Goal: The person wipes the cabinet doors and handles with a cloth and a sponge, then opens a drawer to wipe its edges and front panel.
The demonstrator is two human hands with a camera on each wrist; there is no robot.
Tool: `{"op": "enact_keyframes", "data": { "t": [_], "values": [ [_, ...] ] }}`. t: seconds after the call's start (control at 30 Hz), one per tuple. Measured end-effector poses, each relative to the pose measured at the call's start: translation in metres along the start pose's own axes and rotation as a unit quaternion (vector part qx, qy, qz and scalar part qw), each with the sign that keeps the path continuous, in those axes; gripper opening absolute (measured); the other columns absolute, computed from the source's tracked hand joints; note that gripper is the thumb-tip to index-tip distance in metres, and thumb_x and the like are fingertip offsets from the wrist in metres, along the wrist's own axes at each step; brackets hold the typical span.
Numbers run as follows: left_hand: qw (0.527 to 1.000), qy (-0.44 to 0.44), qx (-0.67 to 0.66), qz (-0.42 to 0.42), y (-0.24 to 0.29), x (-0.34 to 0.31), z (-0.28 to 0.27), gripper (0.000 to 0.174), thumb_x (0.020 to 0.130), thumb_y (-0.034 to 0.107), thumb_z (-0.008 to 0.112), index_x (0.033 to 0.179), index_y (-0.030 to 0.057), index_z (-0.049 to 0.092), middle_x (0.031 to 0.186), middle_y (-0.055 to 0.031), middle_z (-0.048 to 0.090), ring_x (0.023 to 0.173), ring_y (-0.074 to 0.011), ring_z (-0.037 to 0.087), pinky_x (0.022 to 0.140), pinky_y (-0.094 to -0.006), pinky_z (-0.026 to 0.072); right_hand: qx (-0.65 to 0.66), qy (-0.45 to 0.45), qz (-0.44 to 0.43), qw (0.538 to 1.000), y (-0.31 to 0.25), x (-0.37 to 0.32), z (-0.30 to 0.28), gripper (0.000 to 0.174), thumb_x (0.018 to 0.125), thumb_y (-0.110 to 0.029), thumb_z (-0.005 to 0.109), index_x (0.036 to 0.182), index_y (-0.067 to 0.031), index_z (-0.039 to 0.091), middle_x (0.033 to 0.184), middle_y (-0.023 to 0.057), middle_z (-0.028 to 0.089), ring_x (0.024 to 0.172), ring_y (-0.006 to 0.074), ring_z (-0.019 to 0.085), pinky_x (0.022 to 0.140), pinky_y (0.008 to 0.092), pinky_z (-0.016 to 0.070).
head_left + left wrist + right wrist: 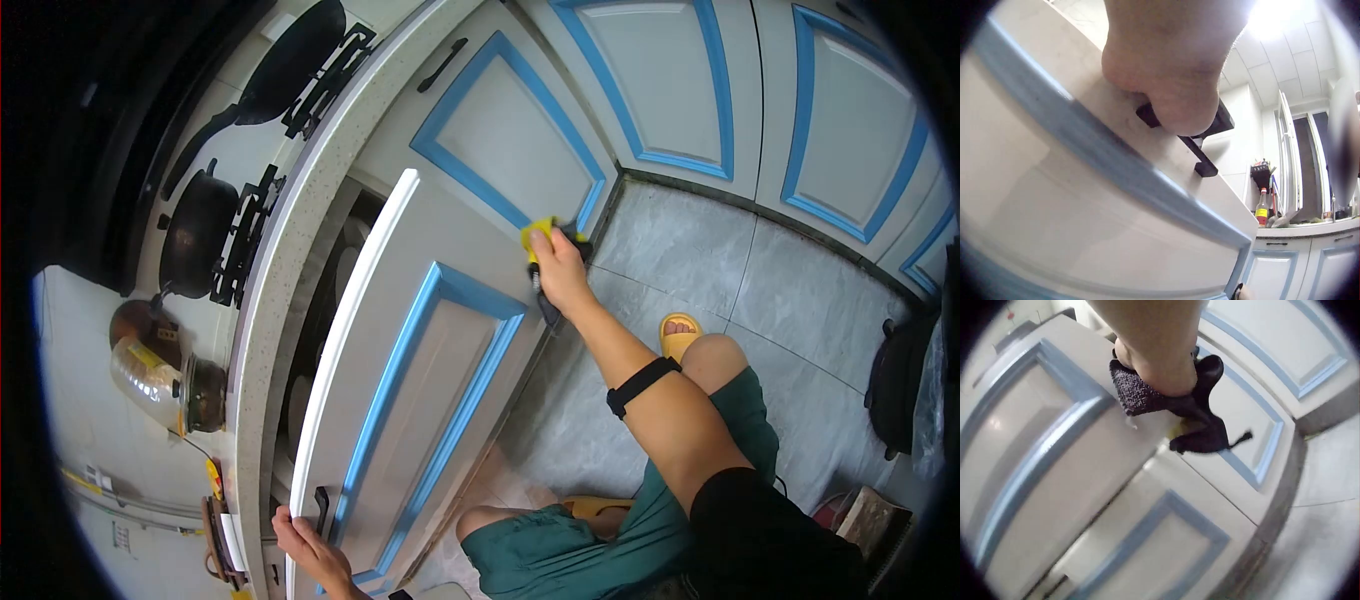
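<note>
An open cabinet door (400, 330), off-white with blue trim, crosses the middle of the head view. My left hand (315, 555) grips its upper edge beside the black handle (321, 508); in the left wrist view the hand covers part of that handle (1197, 156). At the door's far lower corner, my right hand (560, 270) holds a bunched yellow-and-black cloth (538, 230). The right wrist view shows the cloth's dark, nubbly side (1132, 390) and loose ends hanging below the fingers, close to the door's side edge.
Behind the door, the cabinet interior (340, 250) holds dishes. A black frying pan (295, 60) and a dark pot (195, 235) stand on the stove along the counter (325, 180). Closed cabinets (660, 80) line the far side. A black bag (895, 385) is on the tiled floor (680, 230).
</note>
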State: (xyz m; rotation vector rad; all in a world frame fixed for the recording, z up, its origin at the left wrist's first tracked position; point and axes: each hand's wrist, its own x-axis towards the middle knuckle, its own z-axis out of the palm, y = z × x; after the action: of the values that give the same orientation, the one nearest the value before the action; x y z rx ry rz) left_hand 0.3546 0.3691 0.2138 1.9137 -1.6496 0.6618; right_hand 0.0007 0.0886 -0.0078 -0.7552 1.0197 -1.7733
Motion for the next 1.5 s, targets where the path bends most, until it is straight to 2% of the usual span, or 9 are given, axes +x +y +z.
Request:
{"op": "enact_keyframes", "data": {
  "t": [0.17, 0.47, 0.63, 0.7, 0.83, 1.03, 1.17, 1.33, 1.5],
  "values": [
    [1.0, -0.013, 0.004, -0.013, -0.012, 0.0, -0.001, 0.03, 0.105, 0.026, 0.043, 0.109, -0.0019, 0.054, 0.087, -0.0058, 0.048, 0.078, -0.0133, 0.044, 0.071, -0.0287, 0.0378, 0.041, -0.073, -0.232, 0.969, -0.098, -0.005, 0.019, 0.022, 0.09, -0.017, 0.065, 0.106, -0.0025, 0.062, 0.092, 0.0041, 0.063, 0.084, 0.0119, 0.058, 0.077, 0.0279, 0.0481],
    [1.0, -0.01, 0.015, -0.008, -0.005, -0.002, -0.001, 0.032, 0.106, 0.028, 0.041, 0.112, -0.0012, 0.053, 0.09, -0.0083, 0.048, 0.083, -0.0186, 0.044, 0.077, -0.0322, 0.0372, 0.24, -0.175, -0.106, 0.949, -0.127, -0.012, 0.005, 0.029, 0.086, -0.015, 0.069, 0.11, -0.0026, 0.059, 0.093, -0.0012, 0.062, 0.084, 0.0074, 0.057, 0.076, 0.0247, 0.0493],
    [1.0, -0.002, 0.004, -0.017, -0.003, -0.002, 0.001, 0.032, 0.107, 0.028, 0.037, 0.11, 0.0008, 0.053, 0.088, -0.0109, 0.047, 0.084, -0.0242, 0.043, 0.079, -0.0362, 0.0346, -0.082, -0.165, -0.131, 0.974, -0.159, -0.012, -0.012, 0.036, 0.083, -0.022, 0.075, 0.112, -0.0047, 0.063, 0.094, 0.0079, 0.067, 0.082, 0.0187, 0.066, 0.072, 0.0326, 0.053],
    [0.999, -0.019, 0.004, -0.03, -0.007, -0.003, -0.001, 0.032, 0.107, 0.029, 0.037, 0.111, 0.001, 0.053, 0.088, -0.0106, 0.047, 0.084, -0.0239, 0.043, 0.079, -0.0359, 0.0347, -0.301, -0.234, -0.162, 0.91, -0.178, -0.017, -0.025, 0.029, 0.084, -0.016, 0.072, 0.111, -0.006, 0.065, 0.097, 0.0095, 0.068, 0.083, 0.023, 0.067, 0.075, 0.0354, 0.0528],
    [0.999, -0.018, 0.023, -0.02, -0.006, -0.003, 0.0, 0.033, 0.107, 0.03, 0.036, 0.111, 0.001, 0.053, 0.088, -0.0098, 0.047, 0.084, -0.0231, 0.043, 0.079, -0.0356, 0.0348, -0.508, -0.091, -0.271, 0.813, -0.184, -0.022, -0.047, 0.029, 0.081, -0.009, 0.065, 0.11, -0.0099, 0.069, 0.1, 0.0122, 0.069, 0.092, 0.0336, 0.066, 0.083, 0.0397, 0.0515],
    [0.999, -0.025, -0.012, -0.039, 0.003, -0.001, -0.003, 0.03, 0.107, 0.026, 0.037, 0.11, 0.001, 0.054, 0.087, -0.01, 0.047, 0.084, -0.0235, 0.043, 0.079, -0.0362, 0.035, -0.222, -0.083, -0.103, 0.966, -0.176, -0.014, -0.031, 0.031, 0.083, -0.007, 0.06, 0.113, -0.004, 0.068, 0.108, 0.016, 0.071, 0.093, 0.0293, 0.069, 0.083, 0.0376, 0.0536],
    [1.0, -0.013, 0.015, -0.021, 0.006, -0.002, -0.003, 0.028, 0.107, 0.024, 0.037, 0.109, 0.0014, 0.054, 0.088, -0.0104, 0.048, 0.085, -0.024, 0.042, 0.08, -0.0367, 0.035, 0.034, -0.086, -0.006, 0.996, -0.164, -0.018, -0.009, 0.034, 0.084, -0.005, 0.06, 0.116, 0.0072, 0.062, 0.101, 0.0143, 0.071, 0.09, 0.0185, 0.068, 0.08, 0.0298, 0.0529],
    [0.999, -0.02, 0.003, -0.037, -0.001, -0.002, -0.001, 0.027, 0.106, 0.023, 0.037, 0.11, 0.002, 0.053, 0.091, -0.0106, 0.049, 0.086, -0.0244, 0.043, 0.082, -0.0374, 0.0346, 0.084, 0.042, -0.111, 0.989, -0.162, -0.025, 0.014, 0.034, 0.08, -0.003, 0.06, 0.114, 0.0029, 0.064, 0.095, 0.0132, 0.069, 0.09, 0.0215, 0.067, 0.083, 0.0312, 0.0525],
    [0.999, -0.026, 0.017, -0.035, 0.001, -0.002, -0.002, 0.027, 0.106, 0.023, 0.037, 0.109, 0.002, 0.053, 0.092, -0.0115, 0.049, 0.088, -0.0248, 0.043, 0.084, -0.0371, 0.0337, -0.055, -0.023, -0.252, 0.966, -0.143, -0.028, 0.035, 0.038, 0.078, 0.0, 0.061, 0.116, 0.0027, 0.065, 0.115, 0.022, 0.066, 0.103, 0.0346, 0.066, 0.093, 0.0364, 0.0512]
  ]
}}
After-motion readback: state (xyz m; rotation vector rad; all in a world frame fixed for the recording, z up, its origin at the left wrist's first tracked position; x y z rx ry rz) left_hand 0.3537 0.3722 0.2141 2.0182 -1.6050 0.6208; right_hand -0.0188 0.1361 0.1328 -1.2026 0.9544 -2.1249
